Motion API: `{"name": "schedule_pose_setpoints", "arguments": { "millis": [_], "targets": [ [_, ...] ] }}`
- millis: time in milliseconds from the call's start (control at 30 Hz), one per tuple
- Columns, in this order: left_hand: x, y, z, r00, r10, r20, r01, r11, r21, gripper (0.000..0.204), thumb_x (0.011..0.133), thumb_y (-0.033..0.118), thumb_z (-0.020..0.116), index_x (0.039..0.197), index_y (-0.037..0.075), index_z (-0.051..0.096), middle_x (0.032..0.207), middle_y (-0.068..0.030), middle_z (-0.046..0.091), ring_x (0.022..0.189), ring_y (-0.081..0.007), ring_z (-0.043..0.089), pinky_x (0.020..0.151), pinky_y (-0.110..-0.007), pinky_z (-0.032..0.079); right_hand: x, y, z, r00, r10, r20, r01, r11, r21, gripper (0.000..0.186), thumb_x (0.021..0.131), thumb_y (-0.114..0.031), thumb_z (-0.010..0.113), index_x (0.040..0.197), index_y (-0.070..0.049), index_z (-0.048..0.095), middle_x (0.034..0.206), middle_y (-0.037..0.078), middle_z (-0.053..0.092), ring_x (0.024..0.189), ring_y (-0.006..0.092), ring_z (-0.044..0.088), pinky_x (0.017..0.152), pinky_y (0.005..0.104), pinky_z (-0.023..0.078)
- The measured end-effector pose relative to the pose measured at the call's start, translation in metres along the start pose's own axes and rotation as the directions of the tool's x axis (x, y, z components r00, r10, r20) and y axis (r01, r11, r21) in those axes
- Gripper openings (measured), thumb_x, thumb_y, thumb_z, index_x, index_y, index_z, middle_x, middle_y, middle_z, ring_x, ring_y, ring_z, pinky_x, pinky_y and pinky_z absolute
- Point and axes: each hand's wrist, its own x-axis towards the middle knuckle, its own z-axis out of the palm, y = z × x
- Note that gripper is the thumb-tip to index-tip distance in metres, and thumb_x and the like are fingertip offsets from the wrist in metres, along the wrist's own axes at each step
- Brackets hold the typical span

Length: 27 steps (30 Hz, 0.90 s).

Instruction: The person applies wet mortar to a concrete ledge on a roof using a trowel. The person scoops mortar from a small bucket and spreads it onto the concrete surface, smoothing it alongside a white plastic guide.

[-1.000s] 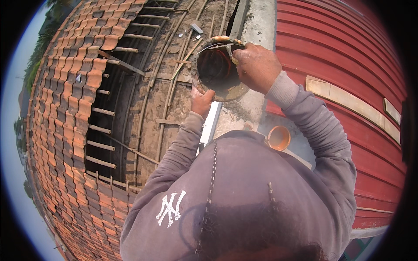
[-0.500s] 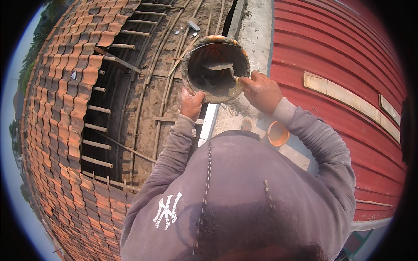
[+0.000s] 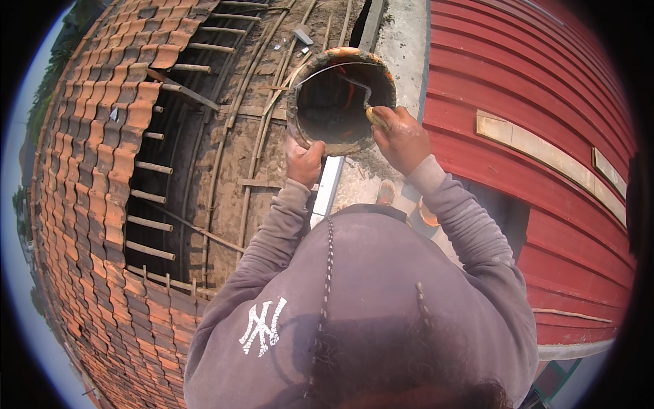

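I hold a round, mortar-crusted bucket [image 3: 310, 133] with a thin wire handle up in front of me, its dark mouth tilted toward me. My left hand [image 3: 304, 161] grips the lower left rim. At the right rim, my right hand [image 3: 403, 140] is closed around a yellowish handle of a trowel [image 3: 371, 116], whose metal end reaches into the bucket. Grey hoodie sleeves cover both arms.
Orange clay roof tiles [image 3: 88, 170] cover the left, beside an open patch of bare battens [image 3: 163, 198] and bamboo strips. A grey concrete ledge [image 3: 402, 41] runs down the middle, with red corrugated sheeting [image 3: 545, 88] on the right. A white strip [image 3: 327, 187] lies below the bucket.
The bucket has tipped so its mouth faces me more. My right hand left the top rim, came round to the right side and now holds the trowel at the mouth.
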Motion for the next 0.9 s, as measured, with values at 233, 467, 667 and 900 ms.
{"name": "schedule_pose_setpoints", "arguments": {
  "millis": [233, 467, 667, 900],
  "targets": [
    [-0.012, 0.003, 0.005, 0.953, -0.299, -0.042, 0.253, 0.867, -0.43, 0.054, 0.089, -0.002, 0.062, 0.141, -0.007, 0.046, 0.123, -0.0114, 0.065, 0.102, -0.0209, 0.064, 0.102, -0.033, 0.049, -0.03, -0.01, 0.001, 0.993, -0.007, 0.114, -0.005, 0.995, 0.098, 0.036, 0.089, -0.021, 0.075, 0.123, -0.014, 0.068, 0.097, 0.015, 0.065, 0.09, 0.0347, 0.071, 0.074, 0.0459, 0.059],
    [-0.021, -0.01, -0.001, 0.997, 0.01, 0.075, -0.026, 0.975, 0.221, 0.045, 0.088, -0.004, 0.061, 0.133, -0.008, 0.055, 0.123, -0.0178, 0.064, 0.111, -0.0291, 0.063, 0.107, -0.037, 0.046, -0.037, -0.008, 0.02, 0.982, 0.004, 0.187, -0.017, 0.998, 0.064, 0.035, 0.09, -0.021, 0.074, 0.124, -0.013, 0.066, 0.101, 0.016, 0.065, 0.091, 0.0378, 0.071, 0.077, 0.0484, 0.06],
    [-0.038, -0.018, 0.008, 0.982, -0.188, 0.035, 0.189, 0.981, -0.046, 0.047, 0.089, 0.0, 0.063, 0.134, -0.011, 0.053, 0.131, -0.0193, 0.06, 0.115, -0.0284, 0.06, 0.105, -0.038, 0.047, -0.027, -0.014, 0.021, 0.976, 0.108, 0.187, -0.127, 0.988, 0.091, 0.04, 0.091, -0.022, 0.072, 0.129, -0.012, 0.063, 0.105, 0.019, 0.066, 0.098, 0.0392, 0.07, 0.083, 0.0492, 0.059],
    [-0.049, -0.02, -0.002, 0.995, 0.003, 0.102, -0.031, 0.959, 0.281, 0.034, 0.086, -0.002, 0.059, 0.12, -0.004, 0.065, 0.143, -0.0303, 0.052, 0.126, -0.0449, 0.056, 0.11, -0.047, 0.045, -0.048, 0.001, 0.038, 0.974, 0.047, 0.222, -0.095, 0.973, 0.209, 0.037, 0.097, -0.028, 0.065, 0.128, -0.007, 0.062, 0.11, 0.021, 0.07, 0.104, 0.0399, 0.07, 0.088, 0.0498, 0.058]
  ]
}}
